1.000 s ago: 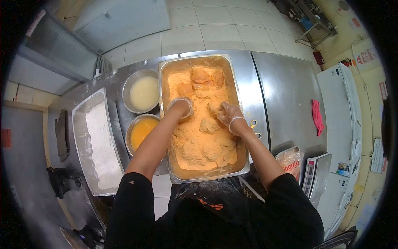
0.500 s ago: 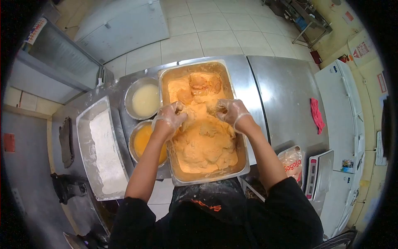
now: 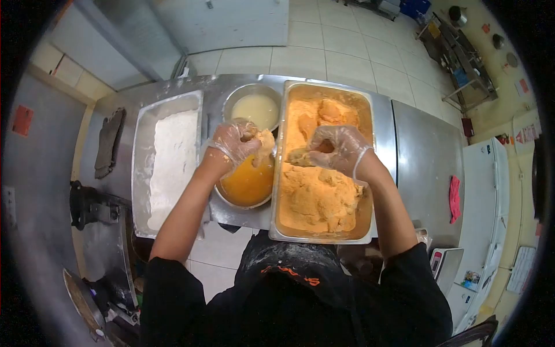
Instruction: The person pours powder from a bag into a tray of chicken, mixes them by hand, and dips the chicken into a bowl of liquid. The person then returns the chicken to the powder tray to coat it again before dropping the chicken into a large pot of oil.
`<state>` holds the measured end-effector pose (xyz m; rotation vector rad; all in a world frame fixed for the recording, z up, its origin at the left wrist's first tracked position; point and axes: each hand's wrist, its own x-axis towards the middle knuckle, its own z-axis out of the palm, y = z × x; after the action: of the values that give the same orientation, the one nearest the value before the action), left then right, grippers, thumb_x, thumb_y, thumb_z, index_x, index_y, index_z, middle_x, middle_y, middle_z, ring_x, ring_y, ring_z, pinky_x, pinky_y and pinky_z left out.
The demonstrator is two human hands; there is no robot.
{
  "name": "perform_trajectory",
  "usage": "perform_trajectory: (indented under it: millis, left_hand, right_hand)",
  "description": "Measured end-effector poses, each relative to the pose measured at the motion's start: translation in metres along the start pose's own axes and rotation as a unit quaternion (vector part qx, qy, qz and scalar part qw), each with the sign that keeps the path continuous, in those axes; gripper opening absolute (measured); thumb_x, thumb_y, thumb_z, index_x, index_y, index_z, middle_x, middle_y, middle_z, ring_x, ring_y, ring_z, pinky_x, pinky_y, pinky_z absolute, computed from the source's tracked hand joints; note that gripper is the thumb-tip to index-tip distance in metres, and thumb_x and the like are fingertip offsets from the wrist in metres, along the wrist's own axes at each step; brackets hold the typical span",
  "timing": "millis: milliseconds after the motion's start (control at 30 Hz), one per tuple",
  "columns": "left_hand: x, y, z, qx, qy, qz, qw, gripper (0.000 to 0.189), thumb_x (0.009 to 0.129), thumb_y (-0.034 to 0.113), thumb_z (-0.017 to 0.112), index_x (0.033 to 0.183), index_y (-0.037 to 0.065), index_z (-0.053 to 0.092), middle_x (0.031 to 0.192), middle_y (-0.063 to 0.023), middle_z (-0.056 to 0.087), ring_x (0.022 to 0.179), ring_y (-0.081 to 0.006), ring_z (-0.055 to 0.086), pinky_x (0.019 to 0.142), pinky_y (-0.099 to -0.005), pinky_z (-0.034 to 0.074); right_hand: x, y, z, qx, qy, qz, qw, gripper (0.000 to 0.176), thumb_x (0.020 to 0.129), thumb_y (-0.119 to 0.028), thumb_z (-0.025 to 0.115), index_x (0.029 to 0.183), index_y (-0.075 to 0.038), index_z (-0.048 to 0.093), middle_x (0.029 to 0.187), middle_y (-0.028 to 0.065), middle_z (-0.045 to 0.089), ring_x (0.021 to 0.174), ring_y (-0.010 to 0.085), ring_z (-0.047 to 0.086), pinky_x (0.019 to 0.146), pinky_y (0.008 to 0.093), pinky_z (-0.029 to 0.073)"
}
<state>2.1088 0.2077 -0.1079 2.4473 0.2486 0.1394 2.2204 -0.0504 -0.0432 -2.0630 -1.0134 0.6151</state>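
A deep metal tray (image 3: pixel 278 191) holds orange powder (image 3: pixel 315 199), with moist orange pieces (image 3: pixel 332 111) near its far end. My left hand (image 3: pixel 236 140), in a clear plastic glove, pinches a powder-coated piece (image 3: pixel 266 141) over the two bowls, left of the tray. Above the tray's left half is my right hand (image 3: pixel 338 149), also gloved, its fingers closed on a coated piece (image 3: pixel 299 156). The near bowl holds orange liquid (image 3: pixel 248 179); the far bowl holds pale liquid (image 3: pixel 254 111).
Left of the bowls stands a tray of white powder (image 3: pixel 173 156). A dark cloth (image 3: pixel 110 143) lies farther left. On the right are a pink cloth (image 3: pixel 455 199) and a scale (image 3: pixel 444 263). A gap (image 3: pixel 395 139) runs between the steel tables.
The view has turned left, so the tray appears farther right. My left hand has moved from over the orange powder to over the bowls, carrying a coated piece.
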Motion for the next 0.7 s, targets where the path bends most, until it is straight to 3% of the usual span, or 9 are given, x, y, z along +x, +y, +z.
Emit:
perform_trajectory:
  millis: [33,100,233,267,400,500,600,700]
  left_hand:
    - [-0.003,-0.011,-0.006,0.03,0.009,0.015,0.999,0.024,0.079,0.019,0.072,0.096,0.002,0.068,0.089,-0.0148,0.069,0.08,-0.0268,0.067,0.075,-0.0358,0.053]
    - [-0.011,-0.037,-0.011,0.047,-0.011,0.05,0.998,0.025,0.079,0.02,0.072,0.095,0.002,0.066,0.091,-0.0154,0.067,0.081,-0.0281,0.066,0.075,-0.0371,0.052]
    - [-0.027,-0.093,0.003,0.088,-0.041,0.067,0.993,0.026,0.079,0.023,0.07,0.095,0.004,0.063,0.094,-0.0163,0.065,0.084,-0.0314,0.065,0.076,-0.041,0.052]
    - [-0.028,-0.119,0.019,0.152,-0.036,0.098,0.983,0.028,0.08,0.027,0.071,0.098,0.007,0.062,0.093,-0.0162,0.064,0.083,-0.034,0.064,0.074,-0.0443,0.052]
    - [-0.038,-0.178,0.063,0.191,-0.057,0.117,0.973,0.025,0.078,0.026,0.07,0.095,0.009,0.064,0.096,-0.0142,0.065,0.084,-0.0342,0.066,0.075,-0.045,0.053]
    - [-0.053,-0.187,0.069,0.177,-0.091,0.201,0.959,0.021,0.08,0.024,0.068,0.095,0.01,0.063,0.093,-0.0134,0.065,0.084,-0.0339,0.066,0.075,-0.0446,0.053]
    - [-0.067,-0.185,0.076,0.181,-0.167,0.19,0.95,0.018,0.083,0.021,0.064,0.094,0.008,0.063,0.088,-0.0156,0.066,0.083,-0.0347,0.066,0.075,-0.0464,0.052]
    - [-0.078,-0.179,0.094,0.168,-0.18,0.13,0.96,0.017,0.086,0.018,0.057,0.094,0.005,0.063,0.086,-0.0191,0.066,0.084,-0.0359,0.067,0.076,-0.0478,0.052]
  right_hand:
    - [0.01,-0.003,0.013,0.003,-0.013,-0.014,1.0,0.017,0.08,-0.016,0.074,0.087,-0.003,0.066,0.081,0.0111,0.069,0.075,0.0198,0.066,0.07,0.0327,0.052]
    - [0.034,-0.009,0.045,0.008,-0.038,-0.04,0.998,0.016,0.08,-0.013,0.075,0.087,-0.003,0.064,0.079,0.009,0.067,0.074,0.0154,0.064,0.067,0.031,0.051]
    - [0.084,0.008,0.127,-0.091,-0.075,-0.046,0.992,0.012,0.08,-0.012,0.068,0.088,-0.004,0.065,0.086,0.0175,0.068,0.08,0.0332,0.067,0.072,0.0406,0.052]
    - [0.093,0.02,0.152,-0.132,-0.067,-0.072,0.986,0.011,0.08,-0.012,0.067,0.088,-0.004,0.065,0.086,0.017,0.068,0.08,0.0342,0.067,0.072,0.0417,0.052]
    - [0.11,0.067,0.227,-0.253,-0.068,-0.127,0.957,0.009,0.084,-0.013,0.06,0.087,-0.006,0.064,0.086,0.0163,0.069,0.081,0.0369,0.067,0.073,0.0461,0.051]
    - [0.099,0.07,0.249,-0.319,-0.118,-0.099,0.935,0.018,0.09,-0.014,0.05,0.093,-0.008,0.066,0.087,0.0182,0.069,0.084,0.0349,0.068,0.077,0.0472,0.052]
    - [0.086,0.082,0.271,-0.343,-0.145,-0.078,0.925,0.02,0.089,-0.013,0.05,0.094,-0.008,0.068,0.088,0.0193,0.07,0.087,0.0343,0.069,0.078,0.0463,0.053]
    - [0.074,0.074,0.274,-0.339,-0.162,-0.066,0.924,0.02,0.088,-0.011,0.05,0.092,-0.007,0.07,0.089,0.0202,0.07,0.088,0.0355,0.069,0.08,0.0446,0.054]
